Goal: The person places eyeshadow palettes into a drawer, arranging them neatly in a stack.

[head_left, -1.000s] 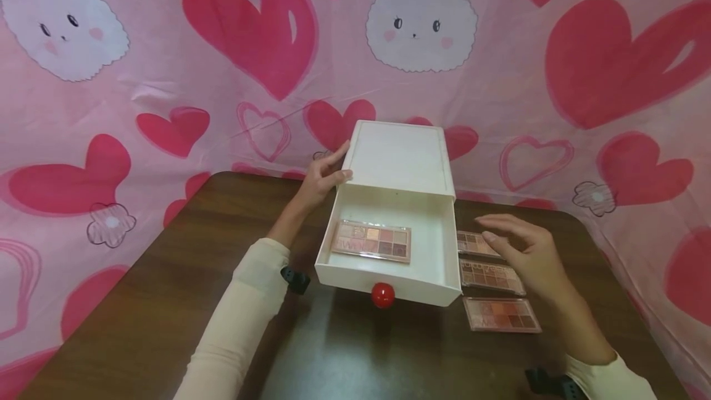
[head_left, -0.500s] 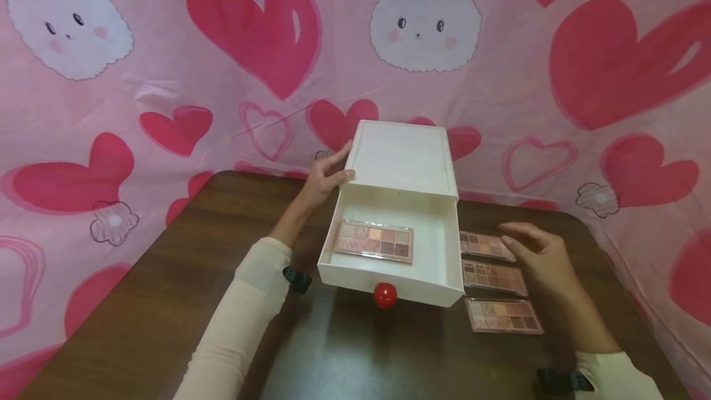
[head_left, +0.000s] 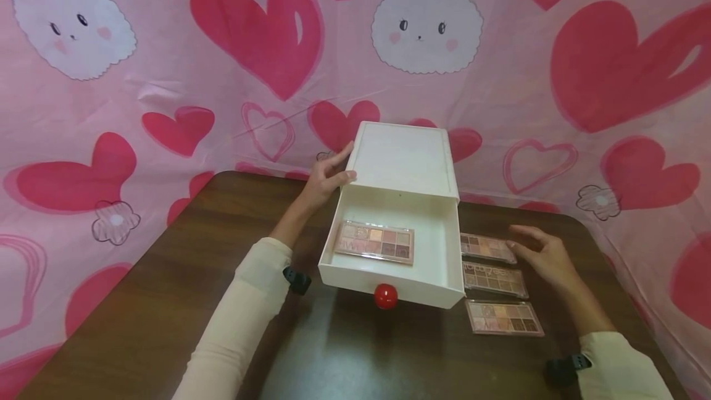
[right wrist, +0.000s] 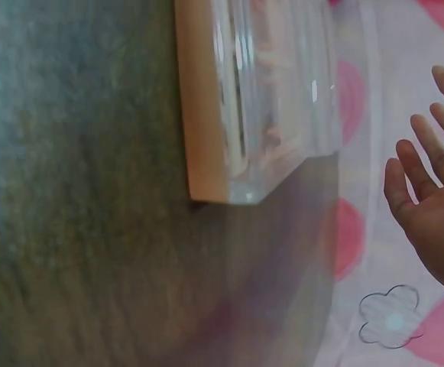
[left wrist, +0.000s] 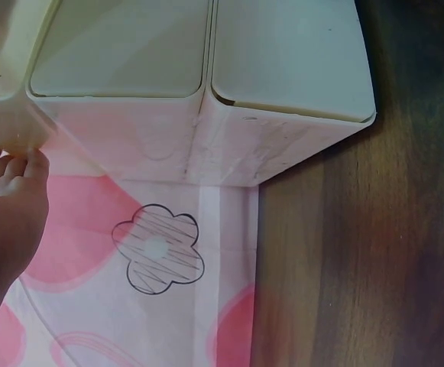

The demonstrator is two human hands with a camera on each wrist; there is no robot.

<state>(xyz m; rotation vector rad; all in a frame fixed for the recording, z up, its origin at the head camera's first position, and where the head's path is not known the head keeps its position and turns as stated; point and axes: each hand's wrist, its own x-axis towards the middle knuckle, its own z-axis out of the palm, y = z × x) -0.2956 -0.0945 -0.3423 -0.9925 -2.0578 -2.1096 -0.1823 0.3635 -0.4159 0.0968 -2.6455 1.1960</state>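
A white drawer unit (head_left: pixel 408 156) stands on the table with its top drawer (head_left: pixel 436 242) pulled out, a red ball knob (head_left: pixel 386 295) on the front. Inside the drawer lies an eyeshadow palette (head_left: pixel 375 242). My left hand (head_left: pixel 324 179) holds the unit's left side, thumb on the top edge; the left wrist view shows its bent fingers against the white wall (left wrist: pixel 130 130). On the right, three more palettes form a column: far (head_left: pixel 487 247), middle (head_left: pixel 495 279) and near (head_left: pixel 504 317). My right hand (head_left: pixel 547 258) is beside the far one, fingers apart and holding nothing in the right wrist view.
The dark wooden table (head_left: pixel 183 283) extends left and in front of the drawer unit. Behind it hangs a pink cloth (head_left: pixel 344 60) with hearts and rabbits. Palette edges (right wrist: pixel 252 115) stand close to the right wrist camera.
My right hand has moved to the right, from over the far palette to its right end. My left hand keeps its place on the drawer unit.
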